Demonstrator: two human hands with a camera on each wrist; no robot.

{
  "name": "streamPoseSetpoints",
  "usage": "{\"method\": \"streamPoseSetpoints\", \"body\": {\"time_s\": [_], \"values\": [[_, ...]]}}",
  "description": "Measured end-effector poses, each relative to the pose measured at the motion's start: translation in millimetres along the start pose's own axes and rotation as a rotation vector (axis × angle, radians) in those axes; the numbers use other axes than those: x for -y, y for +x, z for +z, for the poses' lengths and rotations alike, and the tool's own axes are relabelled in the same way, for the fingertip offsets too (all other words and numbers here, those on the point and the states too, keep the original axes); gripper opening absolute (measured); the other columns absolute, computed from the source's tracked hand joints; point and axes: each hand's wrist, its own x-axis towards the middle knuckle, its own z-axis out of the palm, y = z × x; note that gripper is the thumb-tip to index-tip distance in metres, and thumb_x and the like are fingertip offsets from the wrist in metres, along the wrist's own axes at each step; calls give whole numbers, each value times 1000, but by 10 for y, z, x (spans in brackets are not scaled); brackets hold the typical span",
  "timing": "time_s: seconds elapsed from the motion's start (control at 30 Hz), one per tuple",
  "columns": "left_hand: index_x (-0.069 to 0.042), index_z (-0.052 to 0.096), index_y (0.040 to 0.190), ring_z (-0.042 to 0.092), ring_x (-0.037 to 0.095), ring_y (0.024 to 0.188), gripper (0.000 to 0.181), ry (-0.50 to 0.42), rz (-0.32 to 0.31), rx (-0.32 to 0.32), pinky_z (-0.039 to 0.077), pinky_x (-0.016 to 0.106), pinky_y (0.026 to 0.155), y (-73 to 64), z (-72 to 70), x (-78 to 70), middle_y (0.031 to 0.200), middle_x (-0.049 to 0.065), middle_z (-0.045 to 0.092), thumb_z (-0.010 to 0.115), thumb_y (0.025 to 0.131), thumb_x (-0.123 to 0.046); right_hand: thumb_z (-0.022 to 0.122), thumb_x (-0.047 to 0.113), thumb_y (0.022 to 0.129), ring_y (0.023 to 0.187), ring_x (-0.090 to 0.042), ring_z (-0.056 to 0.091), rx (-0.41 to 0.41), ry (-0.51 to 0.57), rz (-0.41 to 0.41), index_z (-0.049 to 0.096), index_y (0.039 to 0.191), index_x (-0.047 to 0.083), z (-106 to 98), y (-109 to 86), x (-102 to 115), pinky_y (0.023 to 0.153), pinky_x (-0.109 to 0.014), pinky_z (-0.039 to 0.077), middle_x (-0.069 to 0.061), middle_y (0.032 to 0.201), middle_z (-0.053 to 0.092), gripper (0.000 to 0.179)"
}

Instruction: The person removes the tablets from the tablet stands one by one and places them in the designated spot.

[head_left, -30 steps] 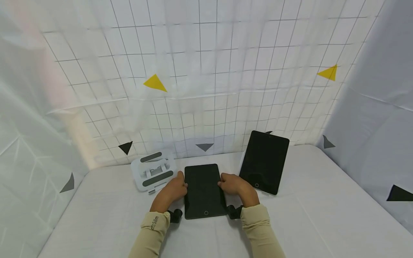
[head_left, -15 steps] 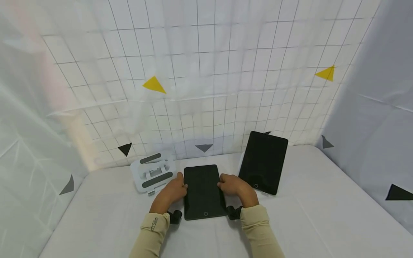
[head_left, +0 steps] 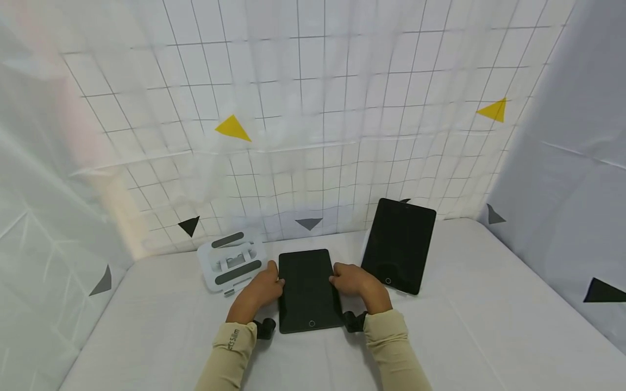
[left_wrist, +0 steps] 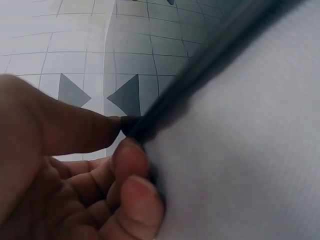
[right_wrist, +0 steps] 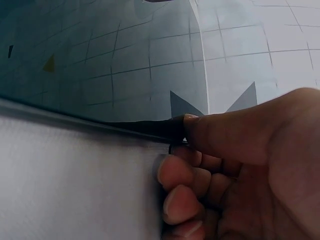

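A black tablet (head_left: 310, 290) lies screen up in front of me, its round home button at the near end. My left hand (head_left: 261, 287) pinches its left edge; in the left wrist view the thumb (left_wrist: 82, 127) sits on the rim with the fingers curled at the edge. On the opposite side my right hand (head_left: 357, 279) grips the right edge, its thumb (right_wrist: 225, 132) on top and fingers curled below. The glossy screen (right_wrist: 145, 55) mirrors the gridded wall. Whether the tablet's underside touches the cloth I cannot tell.
Left of the tablet is a white folding stand (head_left: 210, 266) with dark grey pads. A second black tablet (head_left: 400, 244) leans upright at the right, propped on a pale support. Behind the white-covered table (head_left: 161, 336) hangs a gridded sheet (head_left: 303, 119).
The hands and the tablet between them keep their places. Only the head view has shifted slightly.
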Motion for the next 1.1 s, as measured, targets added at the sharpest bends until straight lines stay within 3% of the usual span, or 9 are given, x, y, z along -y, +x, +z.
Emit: {"method": "streamPoseSetpoints", "body": {"time_s": [0.07, 0.2, 0.3, 0.43, 0.63, 0.8, 0.97, 1.1], "values": [[13, 33, 142, 57, 32, 88, 43, 5, -10, -1, 46, 49, 79, -12, -4, -8, 117, 31, 59, 50, 110, -9, 56, 16, 109, 75, -23, 51, 10, 7, 4, 55, 94, 8, 2, 0, -6, 67, -36, 41, -8, 82, 53, 17], [10, 37, 142, 58, 29, 80, 41, 26, -26, -25, 48, 46, 72, -29, -11, -36, 105, 24, 62, 51, 110, -11, 57, 17, 109, 74, -22, 53, 37, 16, 22, 57, 97, 8, -28, -20, 4, 67, -36, 42, -7, 81, 56, 14], [3, 48, 129, 57, 26, 75, 25, 52, 6, -61, 48, 44, 68, -31, -15, -80, 92, 14, 59, 52, 110, -11, 57, 18, 109, 73, -22, 56, 49, 15, 41, 58, 102, 8, -86, -46, 29, 69, -38, 45, -7, 80, 59, 12], [-2, 52, 118, 57, 23, 74, 12, 94, 70, -109, 49, 42, 68, -47, -25, -153, 89, 10, 59, 53, 109, -10, 56, 17, 109, 73, -22, 58, 40, 5, 62, 59, 106, 6, -167, -80, 63, 72, -40, 48, -7, 78, 61, 12], [-1, 56, 115, 55, 21, 67, 9, 99, 140, -162, 48, 39, 62, -86, -48, -235, 82, 7, 59, 55, 108, -8, 55, 17, 110, 75, -22, 57, 16, -17, 79, 60, 110, 4, -243, -117, 77, 72, -40, 49, -7, 79, 61, 14], [0, 58, 115, 55, 20, 69, 10, 105, 183, -180, 50, 39, 65, -94, -44, -267, 84, 7, 61, 54, 108, -6, 56, 17, 109, 72, -22, 57, 5, -4, 75, 61, 111, 4, -303, -174, 107, 69, -38, 48, -7, 79, 61, 14], [-2, 60, 117, 56, 19, 71, 14, 132, 194, -203, 51, 39, 68, -118, -42, -314, 89, 8, 66, 51, 108, -7, 56, 18, 109, 73, -22, 58, -15, -8, 70, 61, 111, 4, -414, -275, 204, 68, -38, 48, -7, 81, 61, 14], [-3, 61, 117, 56, 19, 69, 15, 129, 189, -206, 50, 39, 67, -146, -47, -378, 85, 6, 64, 50, 108, -7, 56, 20, 110, 76, -21, 58, -25, -30, 68, 60, 113, 4, -505, -348, 280, 70, -39, 50, -6, 83, 62, 17]]}}
